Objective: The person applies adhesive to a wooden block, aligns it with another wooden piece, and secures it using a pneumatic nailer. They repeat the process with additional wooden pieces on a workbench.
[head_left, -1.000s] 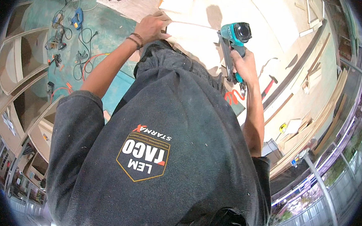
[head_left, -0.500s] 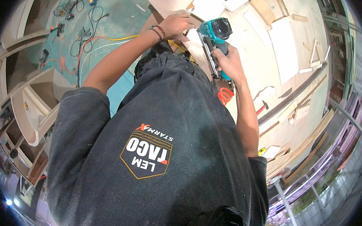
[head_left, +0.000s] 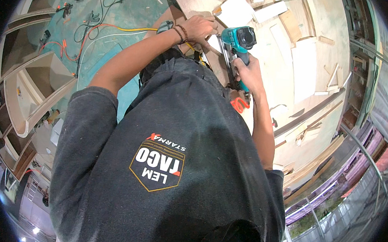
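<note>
My right hand (head_left: pixel 247 73) grips the handle of a teal nail gun (head_left: pixel 236 42), whose nose points down at a brown plywood piece (head_left: pixel 216 59) on the workbench. My left hand (head_left: pixel 201 28), with dark bracelets on the wrist, presses flat on that plywood just left of the tool. My dark grey shirt (head_left: pixel 168 164) fills the lower middle of the view and hides the bench's near edge.
Pale board offcuts (head_left: pixel 303 65) lie scattered over the workbench to the right. An orange-handled tool (head_left: pixel 239 104) lies by my right forearm. Cables and tools (head_left: pixel 88 28) are strewn on the green floor at left, beside curved wooden cabinet frames (head_left: pixel 29 91).
The view has swung so the hands and nail gun sit lower and more central. Both hands keep their hold; the left hand stays pressed on the plywood beside the tool.
</note>
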`<state>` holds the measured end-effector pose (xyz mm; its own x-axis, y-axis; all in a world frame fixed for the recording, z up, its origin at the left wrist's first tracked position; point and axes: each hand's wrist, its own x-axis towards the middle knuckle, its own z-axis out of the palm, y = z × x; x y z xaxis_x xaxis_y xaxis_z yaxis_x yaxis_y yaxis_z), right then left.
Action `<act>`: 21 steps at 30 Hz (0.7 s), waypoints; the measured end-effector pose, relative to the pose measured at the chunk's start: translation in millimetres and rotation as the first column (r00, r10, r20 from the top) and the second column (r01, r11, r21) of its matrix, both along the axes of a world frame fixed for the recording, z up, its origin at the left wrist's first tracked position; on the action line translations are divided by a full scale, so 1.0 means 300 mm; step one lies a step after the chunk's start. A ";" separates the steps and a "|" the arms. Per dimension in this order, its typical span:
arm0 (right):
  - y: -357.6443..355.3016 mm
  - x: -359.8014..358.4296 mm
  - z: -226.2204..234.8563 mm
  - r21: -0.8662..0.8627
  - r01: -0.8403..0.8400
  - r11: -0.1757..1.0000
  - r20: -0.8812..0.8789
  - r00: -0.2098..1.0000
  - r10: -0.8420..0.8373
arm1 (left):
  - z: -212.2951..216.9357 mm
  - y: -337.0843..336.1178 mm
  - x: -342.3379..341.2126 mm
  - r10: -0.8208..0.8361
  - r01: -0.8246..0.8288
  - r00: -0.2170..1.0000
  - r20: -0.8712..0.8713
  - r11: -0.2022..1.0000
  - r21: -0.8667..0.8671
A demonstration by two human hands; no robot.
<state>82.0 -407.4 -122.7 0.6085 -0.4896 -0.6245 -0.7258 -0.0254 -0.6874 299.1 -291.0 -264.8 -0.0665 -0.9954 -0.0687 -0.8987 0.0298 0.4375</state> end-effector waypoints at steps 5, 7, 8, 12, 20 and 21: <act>-0.006 -0.008 -0.010 -0.009 -0.011 1.000 0.005 1.000 0.011 | -0.036 0.001 0.002 -0.020 0.021 1.000 0.018 0.998 -0.061; -0.008 -0.014 -0.044 -0.058 -0.041 0.998 0.020 0.999 0.042 | -0.021 -0.002 -0.002 -0.014 0.015 1.000 0.009 0.999 -0.049; -0.010 -0.016 -0.056 -0.087 -0.055 0.995 0.028 0.998 0.057 | -0.016 -0.001 -0.003 -0.013 0.014 1.000 0.024 0.999 -0.048; 0.005 -0.016 -0.046 -0.116 -0.102 0.988 0.068 0.992 0.110 | -0.019 0.014 0.008 -0.025 0.028 0.998 0.051 0.998 -0.056; 0.069 -0.061 -0.019 -0.142 -0.156 0.977 -0.080 0.986 0.146 | 0.001 0.023 0.009 -0.002 0.004 0.998 0.063 0.999 -0.040; 0.074 -0.061 -0.013 -0.151 -0.144 0.978 -0.051 0.989 0.138 | 0.003 0.024 0.010 -0.004 0.007 0.997 0.071 0.999 -0.039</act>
<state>63.9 -385.0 -126.6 0.6543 -0.4929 -0.5735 -0.7343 -0.2329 -0.6377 302.0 -284.0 -264.0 -0.0680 -0.9971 -0.0346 -0.9271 0.0504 0.3715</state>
